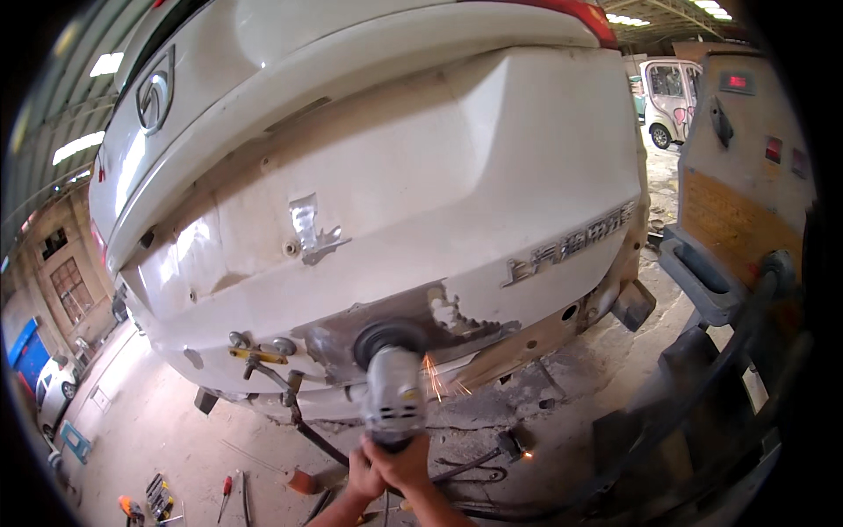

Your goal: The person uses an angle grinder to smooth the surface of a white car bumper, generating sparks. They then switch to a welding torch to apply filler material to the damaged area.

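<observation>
My left hand (363, 476) and my right hand (407, 463) are close together, fingers wrapped round the rear end of an angle grinder (396, 386). Its dark disc (372, 341) is pressed to the lower part of a white car tailgate (378, 237). Orange sparks (434, 376) fly off to the right of the disc. Around it the paint is gone and a dull grey bare patch (329, 341) shows, with ragged filler or paint edges (461, 318) on its right. A clamp with a yellow bar (261, 356) is fixed to the panel, left of the grinder.
A tall machine cabinet (746, 167) with a red display stands at the right, dark cables (702, 395) beside it. Floor tools include a red screwdriver (226, 494), an orange-handled tool (130, 508) and a hammer-like tool (507, 445). A blue stool (76, 441) stands far left.
</observation>
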### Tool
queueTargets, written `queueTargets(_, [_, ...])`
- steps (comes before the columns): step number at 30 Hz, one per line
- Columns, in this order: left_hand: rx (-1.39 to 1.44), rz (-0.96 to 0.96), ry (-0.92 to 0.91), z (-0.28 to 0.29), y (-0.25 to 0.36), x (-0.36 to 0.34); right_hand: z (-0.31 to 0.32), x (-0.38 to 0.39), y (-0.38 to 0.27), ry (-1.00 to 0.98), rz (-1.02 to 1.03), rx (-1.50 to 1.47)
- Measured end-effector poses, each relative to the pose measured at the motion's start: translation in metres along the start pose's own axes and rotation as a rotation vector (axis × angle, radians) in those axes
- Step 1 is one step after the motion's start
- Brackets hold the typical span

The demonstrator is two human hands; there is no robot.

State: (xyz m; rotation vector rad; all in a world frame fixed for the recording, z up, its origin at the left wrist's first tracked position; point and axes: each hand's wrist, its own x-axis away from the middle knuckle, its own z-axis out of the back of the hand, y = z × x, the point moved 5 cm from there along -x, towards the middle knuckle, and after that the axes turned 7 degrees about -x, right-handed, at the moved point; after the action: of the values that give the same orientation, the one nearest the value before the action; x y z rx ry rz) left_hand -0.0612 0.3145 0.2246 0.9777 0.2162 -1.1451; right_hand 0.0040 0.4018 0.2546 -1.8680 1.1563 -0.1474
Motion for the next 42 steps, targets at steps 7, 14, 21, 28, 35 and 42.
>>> queueTargets(7, [0.2,0.06,0.078,0.008,0.022,-0.009,-0.014,0.0,0.002,-0.096,0.034,0.199])
queueTargets(14, [0.099,0.013,0.122,0.01,0.017,-0.008,-0.015,-0.003,0.003,-0.127,-0.021,0.152])
queueTargets(21, [-0.179,-0.237,0.137,0.012,-0.004,0.004,-0.021,-0.005,-0.01,-0.133,-0.029,-0.004])
queueTargets(28, [0.18,0.137,-0.058,0.01,-0.015,0.0,-0.021,-0.005,-0.007,-0.138,-0.073,0.071])
queueTargets(35, [0.011,-0.006,-0.015,0.016,0.004,-0.007,-0.023,-0.004,-0.012,-0.112,-0.007,0.108])
queueTargets(42, [0.075,0.125,-0.057,0.011,-0.01,-0.001,-0.029,-0.003,-0.012,-0.127,-0.038,0.137])
